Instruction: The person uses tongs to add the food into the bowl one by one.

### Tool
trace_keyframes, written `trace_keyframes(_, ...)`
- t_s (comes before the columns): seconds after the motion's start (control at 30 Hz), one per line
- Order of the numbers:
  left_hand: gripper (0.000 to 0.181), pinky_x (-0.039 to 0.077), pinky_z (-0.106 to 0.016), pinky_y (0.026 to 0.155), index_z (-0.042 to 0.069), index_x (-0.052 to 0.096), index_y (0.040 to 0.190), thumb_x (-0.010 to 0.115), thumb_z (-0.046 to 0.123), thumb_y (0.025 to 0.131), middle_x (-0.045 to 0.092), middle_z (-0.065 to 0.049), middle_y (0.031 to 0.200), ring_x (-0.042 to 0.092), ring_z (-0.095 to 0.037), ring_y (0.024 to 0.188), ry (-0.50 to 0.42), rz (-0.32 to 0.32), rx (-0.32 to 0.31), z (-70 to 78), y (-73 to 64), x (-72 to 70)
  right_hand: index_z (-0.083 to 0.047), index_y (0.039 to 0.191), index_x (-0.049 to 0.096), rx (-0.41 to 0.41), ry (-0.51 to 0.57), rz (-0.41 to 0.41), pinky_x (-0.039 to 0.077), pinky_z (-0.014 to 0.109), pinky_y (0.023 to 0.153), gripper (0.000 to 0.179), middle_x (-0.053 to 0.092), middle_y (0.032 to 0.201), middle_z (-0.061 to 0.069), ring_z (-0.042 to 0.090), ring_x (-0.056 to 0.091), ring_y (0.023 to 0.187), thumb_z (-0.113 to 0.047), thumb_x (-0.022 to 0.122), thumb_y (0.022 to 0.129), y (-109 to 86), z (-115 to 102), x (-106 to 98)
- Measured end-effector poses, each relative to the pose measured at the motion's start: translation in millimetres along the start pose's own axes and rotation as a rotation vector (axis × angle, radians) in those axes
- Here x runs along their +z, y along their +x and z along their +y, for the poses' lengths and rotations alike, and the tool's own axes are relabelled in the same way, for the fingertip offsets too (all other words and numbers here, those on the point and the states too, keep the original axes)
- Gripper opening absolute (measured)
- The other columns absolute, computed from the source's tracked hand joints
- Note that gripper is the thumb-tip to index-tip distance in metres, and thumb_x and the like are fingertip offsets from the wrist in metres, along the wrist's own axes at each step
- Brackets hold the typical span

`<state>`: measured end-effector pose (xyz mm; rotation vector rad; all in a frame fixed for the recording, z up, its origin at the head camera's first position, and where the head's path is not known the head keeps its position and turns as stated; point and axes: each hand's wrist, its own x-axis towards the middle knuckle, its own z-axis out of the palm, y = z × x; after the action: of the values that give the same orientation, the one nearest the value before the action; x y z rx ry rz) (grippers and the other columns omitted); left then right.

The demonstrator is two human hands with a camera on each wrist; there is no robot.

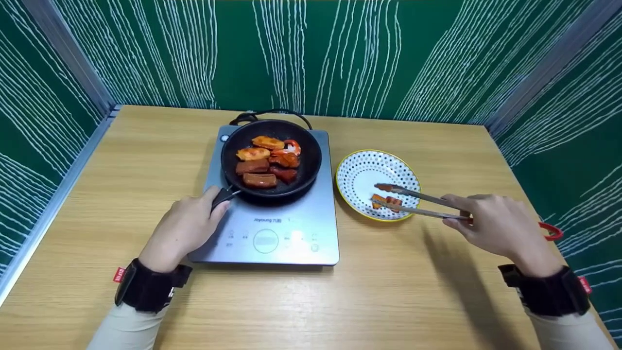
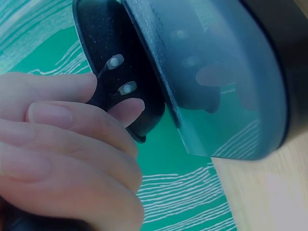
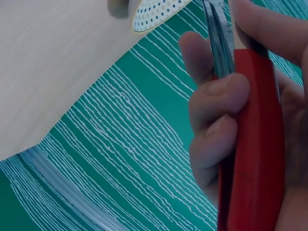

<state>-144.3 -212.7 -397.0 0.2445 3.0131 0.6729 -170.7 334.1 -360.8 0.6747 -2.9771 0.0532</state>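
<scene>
My left hand grips the black handle of a frying pan. In the pan lie two orange-browned pieces like chicken wings, a curled red-and-white shrimp-like piece and several reddish-brown meat pieces. My right hand holds metal tongs, its fingers wrapped round their red handle. Over the white dotted plate the tongs' arms stand apart. Small browned food pieces lie on the plate, partly overlapped by the lower arm.
Under the pan is a silver induction cooker with a black cord behind it. The plate stands just right of the cooker on a wooden table. Green panels with white lines enclose the table's back and sides.
</scene>
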Motion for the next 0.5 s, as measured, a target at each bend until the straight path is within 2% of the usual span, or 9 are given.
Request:
trace_keyframes(0.2, 0.03, 0.044, -0.046, 0.064, 0.006, 0.057, 0.12, 0.052, 0.035, 0.113, 0.055, -0.013, 0.078, 0.056, -0.029, 0.071, -0.005, -0.003, -0.001, -0.4, -0.8, 0.3, -0.015, 0.125, 0.078, -0.004, 0.0, -0.053, 0.037, 0.029, 0.048, 0.039, 0.064, 0.071, -0.002, 0.014, 0.048, 0.059, -0.026, 0.088, 0.089, -0.9, 0.6, -0.8)
trace_keyframes(0.5, 0.032, 0.046, -0.048, 0.067, 0.004, 0.058, 0.124, 0.052, 0.034, 0.113, 0.058, -0.015, 0.082, 0.059, -0.031, 0.074, 0.0, -0.01, -0.008, -0.1, -0.1, 0.2, -0.016, 0.124, 0.078, -0.005, -0.005, -0.067, 0.036, 0.03, 0.048, 0.036, 0.065, 0.072, -0.003, 0.013, 0.048, 0.059, -0.027, 0.086, 0.091, -1.3, -0.5, -0.9)
